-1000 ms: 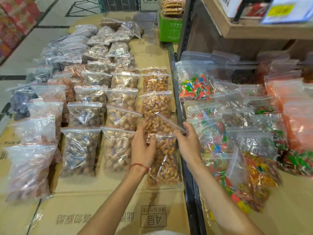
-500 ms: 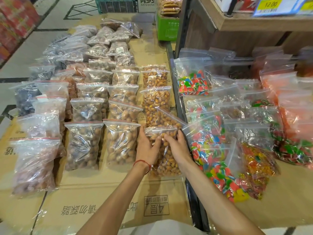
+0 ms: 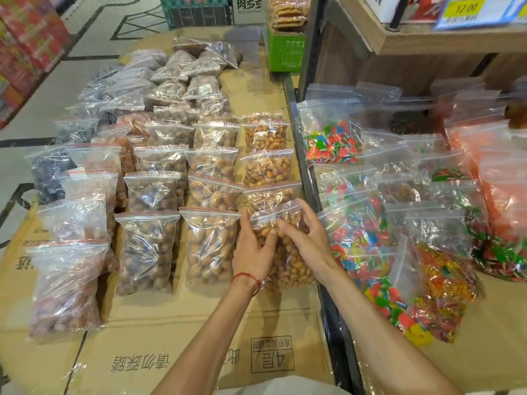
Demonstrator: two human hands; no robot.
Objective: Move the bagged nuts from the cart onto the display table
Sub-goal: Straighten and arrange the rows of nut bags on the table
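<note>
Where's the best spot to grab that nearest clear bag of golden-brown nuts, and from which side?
I'd pinch the clear zip bag of golden-brown nuts by its loose top near the zip strip, coming from above. It lies flat on the cardboard table, the nuts bulge lower down, and only that thin, empty top gives fingers a fold.

Item: nut bag (image 3: 288, 269). Its upper half is hidden from me under the left hand (image 3: 253, 252) and right hand (image 3: 309, 240).
Far right of it: price tag (image 3: 467, 8), cut by the top edge, blurred.
Far behind it: white label (image 3: 206, 88), print too small to read.
Far left of it: dark bags (image 3: 48, 178), contents I cannot tell.
</note>
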